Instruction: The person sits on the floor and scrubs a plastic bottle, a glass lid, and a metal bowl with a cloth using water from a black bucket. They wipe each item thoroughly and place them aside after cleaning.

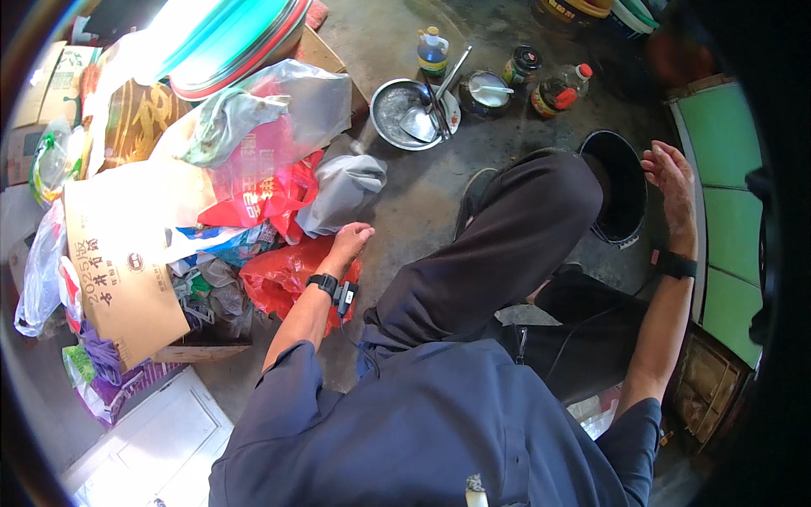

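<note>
My left hand (351, 246) hovers over or beside a red plastic bag (279, 272), its fingers partly curled and no object visible in them. Just above it lies a grey plastic bag (345, 190). At the right my right hand (670, 174) is raised near the rim of a black bucket (638, 222), fingers loosely bent and apart, holding nothing visible. On the floor ahead, a metal bowl (391, 117) holds a ladle (419, 123) and dark chopsticks or similar sticks. Beside it are a dark pot (472, 104) with a white spoon, a lidded jar (523, 63) and bottles.
Cardboard (127, 272), plastic bags and stacked colourful basins (241, 57) crowd the left. A bottle with a red cap (561, 92) and a blue-labelled handled bottle (433, 54) stand ahead. Green cabinet panels (728, 234) line the right; a white door panel (165, 437) is at lower left.
</note>
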### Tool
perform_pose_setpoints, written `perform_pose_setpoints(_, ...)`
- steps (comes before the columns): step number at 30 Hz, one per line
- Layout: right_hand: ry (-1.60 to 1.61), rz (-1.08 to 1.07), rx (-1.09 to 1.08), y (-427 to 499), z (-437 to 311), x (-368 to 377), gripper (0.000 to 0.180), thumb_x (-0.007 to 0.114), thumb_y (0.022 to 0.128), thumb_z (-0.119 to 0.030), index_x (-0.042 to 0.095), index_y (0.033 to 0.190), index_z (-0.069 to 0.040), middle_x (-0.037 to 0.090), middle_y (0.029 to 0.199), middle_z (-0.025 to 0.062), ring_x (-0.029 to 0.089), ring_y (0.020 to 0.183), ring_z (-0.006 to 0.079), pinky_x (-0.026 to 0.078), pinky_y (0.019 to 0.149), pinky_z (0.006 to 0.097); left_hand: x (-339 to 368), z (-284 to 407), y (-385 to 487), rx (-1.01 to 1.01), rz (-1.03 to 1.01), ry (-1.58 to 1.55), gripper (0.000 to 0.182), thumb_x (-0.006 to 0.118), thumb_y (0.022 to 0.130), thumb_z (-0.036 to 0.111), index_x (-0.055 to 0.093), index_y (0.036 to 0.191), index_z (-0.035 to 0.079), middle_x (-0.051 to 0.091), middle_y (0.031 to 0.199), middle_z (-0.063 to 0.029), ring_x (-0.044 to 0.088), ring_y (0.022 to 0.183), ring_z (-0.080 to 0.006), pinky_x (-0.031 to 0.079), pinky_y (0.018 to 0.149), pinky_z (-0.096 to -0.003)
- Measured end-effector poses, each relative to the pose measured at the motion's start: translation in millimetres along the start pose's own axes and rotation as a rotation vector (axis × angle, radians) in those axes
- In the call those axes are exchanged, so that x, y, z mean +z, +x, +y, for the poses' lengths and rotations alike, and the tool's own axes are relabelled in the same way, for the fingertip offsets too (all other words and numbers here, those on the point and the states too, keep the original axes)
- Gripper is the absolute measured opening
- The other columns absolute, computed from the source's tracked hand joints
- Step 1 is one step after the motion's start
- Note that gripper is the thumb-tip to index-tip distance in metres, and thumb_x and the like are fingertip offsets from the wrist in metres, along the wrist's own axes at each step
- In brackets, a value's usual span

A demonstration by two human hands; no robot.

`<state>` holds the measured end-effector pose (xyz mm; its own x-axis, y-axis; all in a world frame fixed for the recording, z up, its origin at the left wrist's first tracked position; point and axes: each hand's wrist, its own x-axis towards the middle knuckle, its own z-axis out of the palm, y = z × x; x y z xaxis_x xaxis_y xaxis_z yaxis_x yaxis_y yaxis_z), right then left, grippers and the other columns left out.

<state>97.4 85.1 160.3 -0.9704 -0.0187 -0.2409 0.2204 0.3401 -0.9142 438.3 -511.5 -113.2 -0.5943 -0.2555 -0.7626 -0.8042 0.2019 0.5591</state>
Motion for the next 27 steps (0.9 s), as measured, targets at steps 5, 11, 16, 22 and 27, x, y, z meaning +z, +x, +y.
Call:
perform_pose_setpoints(5,0.062,0.039,-0.075,-10.3,-12.9,-8.9,0.041,0.073,0.11,-0.033,0.071,0.139,-0.005,0.08,0.118,0.0087,0.078,0.1,0.0133,0.062,0.088,0.0261,-0.9,1.2,-20.1,0.208,-0.177,-0.772,0.055,0.072,0.107,0.036,0.064,0.15,0.002,0.077,0.135,-0.0122,0.071,0.126,-0.0198,0.051,0.113,-0.0353)
perform_pose_setpoints(11,0.115,0.046,-0.007,-26.0,-0.6,-14.8,0.039,0.073,0.11,-0.031,0.071,0.139,-0.005,0.08,0.114,0.006,0.076,0.096,0.0108,0.059,0.083,0.0234,34.2,9.9,44.3,0.553,0.026,0.348,0.033,0.071,0.106,0.028,0.078,0.127,0.003,0.082,0.112,-0.01,0.077,0.106,-0.0152,0.06,0.082,-0.0375)
perform_pose_setpoints(16,0.116,0.06,0.056,-30.4,10.5,-9.0,0.036,0.074,0.11,-0.03,0.072,0.136,-0.006,0.08,0.11,0.005,0.076,0.092,0.01,0.057,0.08,0.0223,52.1,74.0,123.4,0.259,0.171,-0.369,0.033,0.068,0.109,0.028,0.069,0.127,0.001,0.075,0.093,-0.0066,0.076,0.077,-0.016,0.055,0.056,-0.0311)
perform_pose_setpoints(22,0.089,0.055,0.095,-32.4,15.6,-4.5,0.037,0.075,0.109,-0.032,0.072,0.134,-0.006,0.079,0.109,0.0053,0.075,0.092,0.0099,0.058,0.081,0.0238,51.0,140.8,183.9,0.106,0.31,-0.504,0.047,0.064,0.113,0.032,0.053,0.145,-0.001,0.073,0.105,-0.0123,0.077,0.076,-0.0204,0.059,0.056,-0.0349)
perform_pose_setpoints(27,0.09,0.056,0.1,-34.9,17.9,-7.9,0.038,0.075,0.109,-0.034,0.072,0.135,-0.006,0.079,0.11,0.0053,0.075,0.092,0.01,0.058,0.081,0.0236,51.3,157.5,202.0,0.079,0.38,-0.516,0.024,0.062,0.112,0.022,0.061,0.111,-0.002,0.076,0.091,-0.0141,0.079,0.068,-0.0264,0.063,0.057,-0.0355)
